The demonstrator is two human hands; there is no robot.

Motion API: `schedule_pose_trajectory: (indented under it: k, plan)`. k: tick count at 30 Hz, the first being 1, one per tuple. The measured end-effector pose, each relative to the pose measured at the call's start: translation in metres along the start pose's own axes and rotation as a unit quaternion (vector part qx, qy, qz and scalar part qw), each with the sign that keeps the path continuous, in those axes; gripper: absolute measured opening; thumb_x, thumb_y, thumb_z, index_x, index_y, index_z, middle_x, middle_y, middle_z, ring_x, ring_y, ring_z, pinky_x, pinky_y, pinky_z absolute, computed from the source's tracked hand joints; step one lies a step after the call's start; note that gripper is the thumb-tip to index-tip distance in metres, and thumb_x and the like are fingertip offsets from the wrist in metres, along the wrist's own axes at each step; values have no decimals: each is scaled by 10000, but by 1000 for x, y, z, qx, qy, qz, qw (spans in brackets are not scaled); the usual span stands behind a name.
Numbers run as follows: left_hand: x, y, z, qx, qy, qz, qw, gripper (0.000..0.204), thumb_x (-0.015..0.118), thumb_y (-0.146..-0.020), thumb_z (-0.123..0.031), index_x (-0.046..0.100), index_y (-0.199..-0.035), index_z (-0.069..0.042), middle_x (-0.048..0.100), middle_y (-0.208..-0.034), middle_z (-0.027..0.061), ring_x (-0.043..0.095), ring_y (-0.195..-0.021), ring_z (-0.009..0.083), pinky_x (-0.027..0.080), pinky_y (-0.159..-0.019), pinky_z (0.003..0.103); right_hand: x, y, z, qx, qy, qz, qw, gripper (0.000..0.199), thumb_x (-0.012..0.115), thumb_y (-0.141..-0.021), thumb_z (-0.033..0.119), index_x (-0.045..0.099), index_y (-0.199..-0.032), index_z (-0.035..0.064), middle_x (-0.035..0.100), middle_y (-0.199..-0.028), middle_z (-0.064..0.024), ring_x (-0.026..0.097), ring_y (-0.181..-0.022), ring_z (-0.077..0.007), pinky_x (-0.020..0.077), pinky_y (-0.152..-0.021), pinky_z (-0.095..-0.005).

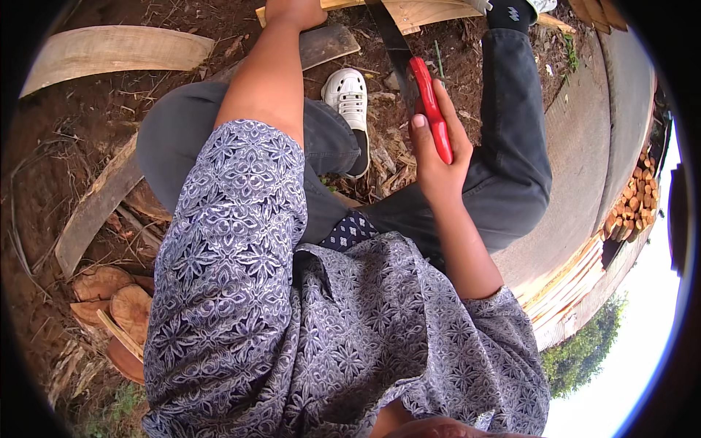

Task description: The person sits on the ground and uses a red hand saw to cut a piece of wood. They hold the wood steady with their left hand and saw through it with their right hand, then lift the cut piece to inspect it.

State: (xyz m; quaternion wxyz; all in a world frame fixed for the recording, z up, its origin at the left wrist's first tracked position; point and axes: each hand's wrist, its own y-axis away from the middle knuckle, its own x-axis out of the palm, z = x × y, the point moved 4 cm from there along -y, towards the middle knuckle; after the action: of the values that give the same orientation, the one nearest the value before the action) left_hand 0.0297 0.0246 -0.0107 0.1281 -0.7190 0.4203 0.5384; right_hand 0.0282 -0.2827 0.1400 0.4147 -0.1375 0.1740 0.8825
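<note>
My right hand [442, 164] is closed round the red handle of a hand saw [432, 109], the thumb lying along its side. The saw's dark blade points away from me, up to a pale wooden board [431, 10] at the far edge of the view. My left hand [296, 13] reaches to the same far edge and rests at the board's left part. The top of the picture cuts that hand off, so its fingers are hidden. Below it a weathered grey plank [328, 45] lies on the soil.
A curved pale slab [117, 57] lies far left, and another plank [95, 212] slants beside my left knee. Cut log rounds [131, 310] sit at the lower left. My white clog [345, 95] stands between my knees. Stacked wood [634, 204] is at the right.
</note>
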Motion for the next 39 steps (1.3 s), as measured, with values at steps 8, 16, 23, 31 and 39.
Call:
schedule_pose_trajectory:
  k: [8,16,23,31,39]
  plan:
    - [27,30,-2,-26,-26,46,998,308,738,-784,-279,794,-1060,-154,769,-1047,150,737,-998,329,581,-882,471,53,-106,-30,-73,-1,-9,997,494,715,-962,143,605,-1428,21,714,-1121,-120,626,-959,-118,512,-864,-273]
    - [23,25,5,-10,-30,15,999,292,735,-781,-314,791,-1031,-173,773,-1020,142,744,-968,328,588,-850,469,36,-52,-17,8,-10,7,1000,522,697,-968,98,569,-1470,30,729,-1090,-63,627,-892,-72,522,-819,-249]
    - [27,31,12,-28,-44,18,998,309,743,-779,-313,780,-1050,-170,772,-1026,137,742,-969,331,586,-861,463,-13,6,8,2,25,23,999,516,663,-977,38,552,-1481,24,712,-1212,-87,630,-921,-71,523,-859,-241]
    - [15,31,4,-9,-30,6,1000,305,744,-775,-300,778,-1043,-158,769,-1020,152,741,-975,334,583,-867,466,78,-130,-23,-142,1,-20,990,470,695,-954,104,602,-1395,-31,708,-1246,-219,674,-1123,-237,506,-1000,-343]
    - [25,33,6,-17,-44,16,999,332,754,-771,-301,773,-1067,-152,767,-1043,160,738,-996,338,583,-878,466,33,-27,-37,44,-26,24,998,565,689,-976,68,521,-1516,55,692,-1301,-133,638,-1073,-99,511,-942,-268]
